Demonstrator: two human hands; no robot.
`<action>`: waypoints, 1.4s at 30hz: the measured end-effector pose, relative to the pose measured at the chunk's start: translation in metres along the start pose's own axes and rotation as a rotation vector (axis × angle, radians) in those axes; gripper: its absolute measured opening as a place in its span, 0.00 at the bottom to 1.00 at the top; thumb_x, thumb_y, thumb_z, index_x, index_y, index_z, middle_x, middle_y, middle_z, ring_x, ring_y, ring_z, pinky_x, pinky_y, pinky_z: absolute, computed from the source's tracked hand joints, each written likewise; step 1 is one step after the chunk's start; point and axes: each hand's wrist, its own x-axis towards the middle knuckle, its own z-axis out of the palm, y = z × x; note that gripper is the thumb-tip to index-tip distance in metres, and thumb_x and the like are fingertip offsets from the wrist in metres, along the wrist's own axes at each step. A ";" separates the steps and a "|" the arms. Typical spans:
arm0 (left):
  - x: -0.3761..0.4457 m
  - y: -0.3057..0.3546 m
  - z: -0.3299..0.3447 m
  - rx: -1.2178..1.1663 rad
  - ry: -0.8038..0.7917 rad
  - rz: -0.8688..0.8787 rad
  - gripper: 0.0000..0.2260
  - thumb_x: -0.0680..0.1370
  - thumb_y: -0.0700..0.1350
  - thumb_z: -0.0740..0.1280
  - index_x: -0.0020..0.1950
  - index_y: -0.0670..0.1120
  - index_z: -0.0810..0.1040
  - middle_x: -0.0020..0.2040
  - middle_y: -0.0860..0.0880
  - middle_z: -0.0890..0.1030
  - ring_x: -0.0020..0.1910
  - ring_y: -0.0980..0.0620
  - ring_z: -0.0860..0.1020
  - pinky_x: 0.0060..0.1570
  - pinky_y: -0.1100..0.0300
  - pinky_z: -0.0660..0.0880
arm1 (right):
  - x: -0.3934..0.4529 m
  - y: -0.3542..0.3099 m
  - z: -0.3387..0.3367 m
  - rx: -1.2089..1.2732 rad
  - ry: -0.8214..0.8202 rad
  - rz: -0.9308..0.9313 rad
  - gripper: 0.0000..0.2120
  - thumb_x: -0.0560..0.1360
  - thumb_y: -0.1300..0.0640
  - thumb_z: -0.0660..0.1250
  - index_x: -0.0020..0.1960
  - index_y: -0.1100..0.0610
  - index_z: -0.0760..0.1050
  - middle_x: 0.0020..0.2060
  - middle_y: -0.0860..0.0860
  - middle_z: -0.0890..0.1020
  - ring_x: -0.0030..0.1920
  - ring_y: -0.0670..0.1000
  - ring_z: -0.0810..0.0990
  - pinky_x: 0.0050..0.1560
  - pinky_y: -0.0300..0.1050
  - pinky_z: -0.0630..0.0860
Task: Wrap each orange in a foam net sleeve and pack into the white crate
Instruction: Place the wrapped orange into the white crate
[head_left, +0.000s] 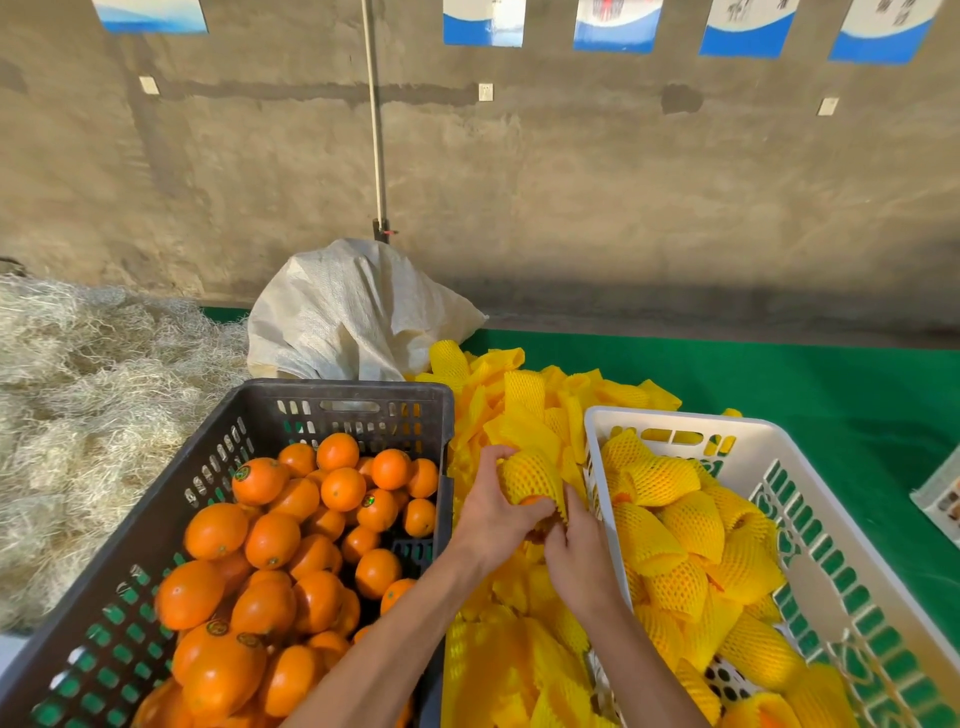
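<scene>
My left hand grips an orange that sits mostly inside a yellow foam net sleeve, held above the pile of loose yellow sleeves. My right hand pinches the sleeve's lower edge from the right. Only a sliver of orange peel shows below the net. A dark crate on the left holds several bare oranges. The white crate on the right holds several wrapped oranges.
A white woven sack stands behind the dark crate. Pale straw-like filling covers the left side. Green cloth covers the table at the back right. A small printed box shows at the right edge.
</scene>
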 end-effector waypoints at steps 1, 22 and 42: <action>0.000 0.000 0.000 0.021 0.043 0.022 0.28 0.74 0.45 0.77 0.67 0.54 0.66 0.50 0.51 0.78 0.38 0.59 0.79 0.33 0.62 0.75 | 0.000 -0.001 0.000 -0.021 0.014 0.002 0.24 0.84 0.62 0.59 0.80 0.55 0.63 0.70 0.52 0.76 0.59 0.37 0.77 0.61 0.26 0.69; -0.004 -0.004 -0.002 0.392 -0.041 0.294 0.29 0.80 0.44 0.71 0.75 0.65 0.64 0.74 0.60 0.69 0.74 0.59 0.66 0.62 0.73 0.68 | 0.005 -0.005 0.005 0.448 0.091 0.188 0.40 0.73 0.29 0.66 0.78 0.49 0.64 0.70 0.47 0.76 0.69 0.51 0.75 0.69 0.57 0.75; 0.012 -0.007 -0.084 0.446 0.256 0.164 0.05 0.84 0.43 0.65 0.52 0.45 0.80 0.45 0.51 0.82 0.40 0.54 0.78 0.35 0.65 0.72 | 0.007 0.009 0.009 0.208 -0.133 0.308 0.18 0.84 0.48 0.62 0.68 0.58 0.72 0.58 0.56 0.82 0.45 0.54 0.85 0.47 0.53 0.82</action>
